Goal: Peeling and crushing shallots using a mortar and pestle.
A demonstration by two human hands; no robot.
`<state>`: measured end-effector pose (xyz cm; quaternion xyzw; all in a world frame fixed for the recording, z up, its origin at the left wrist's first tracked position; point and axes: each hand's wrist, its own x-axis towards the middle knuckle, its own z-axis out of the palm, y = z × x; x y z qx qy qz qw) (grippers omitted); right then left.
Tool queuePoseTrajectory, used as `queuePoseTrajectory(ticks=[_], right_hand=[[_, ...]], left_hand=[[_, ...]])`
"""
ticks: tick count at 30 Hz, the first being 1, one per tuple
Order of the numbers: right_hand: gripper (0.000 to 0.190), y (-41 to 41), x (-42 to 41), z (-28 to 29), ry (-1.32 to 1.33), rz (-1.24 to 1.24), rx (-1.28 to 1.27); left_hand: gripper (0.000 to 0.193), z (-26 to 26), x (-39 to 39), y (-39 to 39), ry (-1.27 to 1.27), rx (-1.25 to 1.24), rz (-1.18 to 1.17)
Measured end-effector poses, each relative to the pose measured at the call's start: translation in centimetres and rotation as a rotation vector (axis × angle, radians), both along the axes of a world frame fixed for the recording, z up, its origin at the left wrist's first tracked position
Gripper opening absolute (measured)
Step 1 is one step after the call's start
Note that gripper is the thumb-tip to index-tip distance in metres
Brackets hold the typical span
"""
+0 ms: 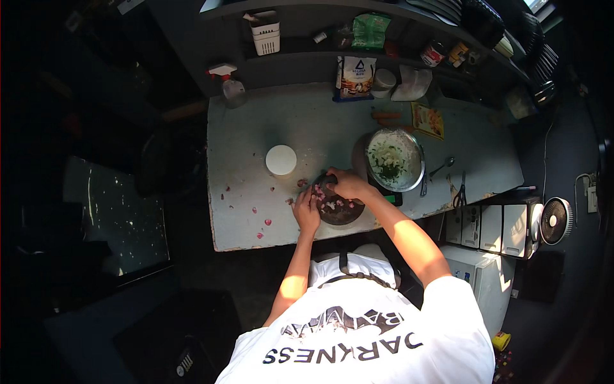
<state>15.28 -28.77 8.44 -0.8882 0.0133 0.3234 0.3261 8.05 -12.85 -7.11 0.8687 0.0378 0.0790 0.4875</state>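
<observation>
A dark round stone mortar (341,217) sits near the table's front edge, with pieces of pink shallot (338,203) and pale bits on it. My left hand (306,211) rests against its left rim, fingers extended. My right hand (346,184) is closed around a dark pestle (328,181) at the far side of the mortar. Right of my hands stands a metal bowl (418,178) holding white flour and chopped green leaves. It appears to rest on a black device with a green display, partly hidden. A white round lid or container (281,160) stands at the left.
Shallot scraps (267,222) are scattered at the left. A spoon (442,166), scissors (460,193), carrots (386,115) and a yellow packet (428,120) lie right of centre. A flour bag (355,79) and spray bottle (233,92) stand along the back below a shelf.
</observation>
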Motion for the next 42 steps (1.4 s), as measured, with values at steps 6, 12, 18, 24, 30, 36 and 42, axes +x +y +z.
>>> queuePoseTrajectory(ticks=[6,12,18,24,30,36,42], right_hand=[[0.046,-1.8,0.5,-1.9,-0.087,0.307,-0.116],[0.048,-0.3,2.8,1.6,-0.050,0.314,-0.035],[0.048,0.9,3.0,0.0,0.013,0.474,-0.117],[0.050,-3.5,-0.8,-0.6,0.001,0.331,0.056],[0.049,-6.0,-6.9,2.8,0.040,-0.237,0.353],[0.051,-5.3,-11.5,-1.1,-0.282,-0.153,0.289],[0.052,-1.9,-11.8,-0.6,-0.369,0.175,-0.083]], left_hand=[[0.037,0.4,0.2,0.1,0.020,-0.018,-0.046],[0.042,0.2,-0.3,0.7,-0.110,-0.074,-0.052],[0.043,0.4,-0.3,0.4,0.004,-0.221,-0.020],[0.050,1.3,0.4,1.5,-0.011,-0.111,-0.128],[0.049,5.3,2.8,4.3,0.302,-0.130,-0.357],[0.044,5.0,10.0,0.9,0.139,0.103,-0.785],[0.033,5.8,9.1,-0.2,0.086,0.040,-0.556]])
